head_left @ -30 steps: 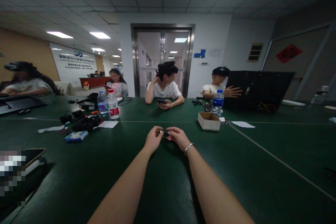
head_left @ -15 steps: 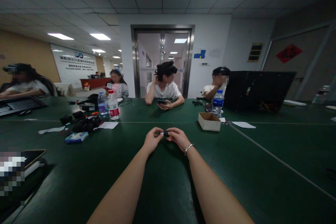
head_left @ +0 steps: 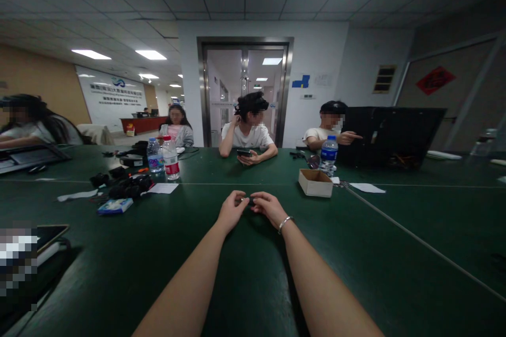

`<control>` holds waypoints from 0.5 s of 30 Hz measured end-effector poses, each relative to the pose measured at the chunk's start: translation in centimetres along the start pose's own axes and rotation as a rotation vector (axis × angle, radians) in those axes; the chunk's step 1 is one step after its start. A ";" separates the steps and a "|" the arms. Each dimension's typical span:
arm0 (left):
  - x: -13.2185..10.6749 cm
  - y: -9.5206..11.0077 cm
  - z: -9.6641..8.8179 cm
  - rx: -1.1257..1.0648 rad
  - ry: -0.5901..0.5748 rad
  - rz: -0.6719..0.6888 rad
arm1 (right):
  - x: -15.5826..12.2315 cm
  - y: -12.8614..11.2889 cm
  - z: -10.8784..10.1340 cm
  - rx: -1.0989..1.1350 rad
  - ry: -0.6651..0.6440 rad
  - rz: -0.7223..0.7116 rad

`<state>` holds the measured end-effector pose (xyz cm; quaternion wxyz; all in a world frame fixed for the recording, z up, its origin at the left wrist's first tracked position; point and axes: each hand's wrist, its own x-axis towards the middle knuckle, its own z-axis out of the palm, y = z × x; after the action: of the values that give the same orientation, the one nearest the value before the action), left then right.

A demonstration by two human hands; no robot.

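Both my arms stretch out over the dark green table (head_left: 245, 274). My left hand (head_left: 232, 209) and my right hand (head_left: 269, 207) meet fingertip to fingertip, each pinching one end of a small dark object (head_left: 249, 201) just above the tabletop. The object is too small to name. A silver bracelet (head_left: 283, 222) circles my right wrist.
An open cardboard box (head_left: 315, 182) sits ahead to the right, beside a water bottle (head_left: 328, 155) and a black laptop (head_left: 389, 137). Two bottles (head_left: 166, 156), black gear (head_left: 124, 183) and a blue packet (head_left: 115, 205) lie to the left. Several people sit across the table.
My hands stay nearly still, with the fingers closing a little tighter on the small object. The person behind the laptop has reached a hand out toward it again.
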<state>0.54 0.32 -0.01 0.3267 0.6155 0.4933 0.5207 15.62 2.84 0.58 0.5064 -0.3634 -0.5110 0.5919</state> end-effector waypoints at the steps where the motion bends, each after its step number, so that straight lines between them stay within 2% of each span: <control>1: -0.1 0.1 -0.1 -0.026 -0.010 0.011 | 0.0 0.0 0.0 0.001 -0.001 0.001; 4: 0.0 0.2 -0.2 -0.039 -0.025 0.000 | 0.1 0.1 -0.1 0.003 -0.007 -0.004; 10: 0.3 0.0 -0.2 0.011 -0.015 -0.112 | 0.0 0.1 -0.2 -0.006 -0.021 -0.020; 15: -0.1 0.4 -0.2 -0.025 -0.011 -0.027 | 0.2 0.2 -0.2 -0.002 0.000 -0.007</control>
<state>0.43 0.08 0.38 0.3442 0.6075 0.4932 0.5189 15.73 3.06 0.40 0.5080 -0.3620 -0.5130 0.5897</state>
